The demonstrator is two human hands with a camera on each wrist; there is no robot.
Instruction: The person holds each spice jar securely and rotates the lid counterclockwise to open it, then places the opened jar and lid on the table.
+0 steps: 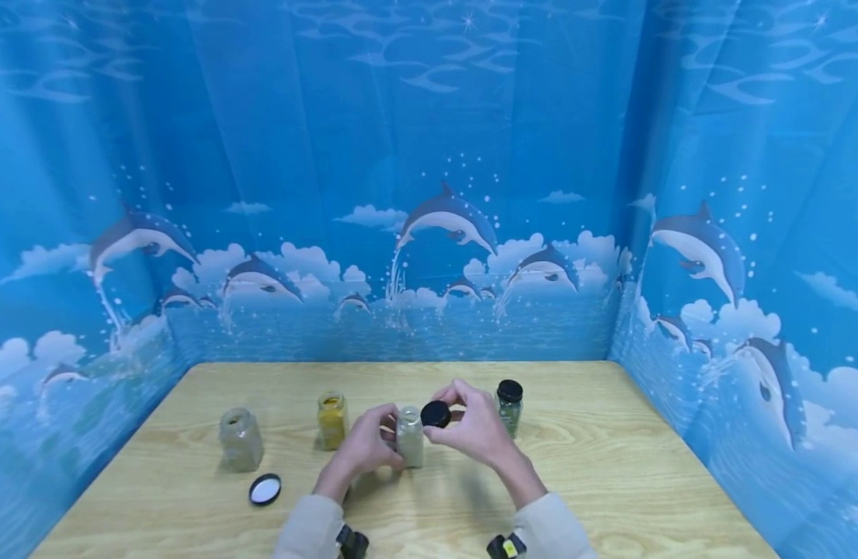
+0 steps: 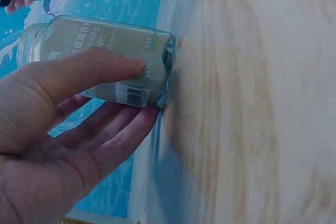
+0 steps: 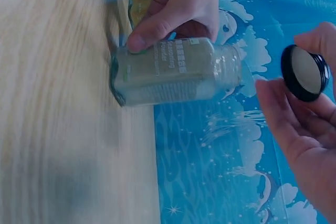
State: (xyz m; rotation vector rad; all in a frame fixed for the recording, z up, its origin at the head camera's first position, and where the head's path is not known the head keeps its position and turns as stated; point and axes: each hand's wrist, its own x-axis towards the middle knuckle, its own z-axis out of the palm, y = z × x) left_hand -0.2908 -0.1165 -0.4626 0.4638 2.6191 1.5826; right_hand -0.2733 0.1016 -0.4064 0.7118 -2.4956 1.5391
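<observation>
My left hand (image 1: 364, 445) holds a glass jar of pale seasoning powder (image 1: 410, 450) upright at the table, thumb on one side and fingers on the other. Its mouth is uncovered, and white print and a barcode show on the glass in the left wrist view. Just right of the jar's neck, my right hand (image 1: 481, 427) pinches a round black lid (image 1: 435, 414) between thumb and fingers. The lid is apart from the jar, and its pale inner side (image 3: 307, 72) is visible in the right wrist view.
Behind the left hand stands an uncovered jar of yellow powder (image 1: 333, 425). Farther left is another uncovered jar (image 1: 241, 442), with a black-rimmed, white-lined lid (image 1: 265, 490) lying near it. A black-capped jar of green flakes (image 1: 510, 411) stands beyond the right hand. Dolphin-print curtains surround the wooden table (image 1: 610, 481).
</observation>
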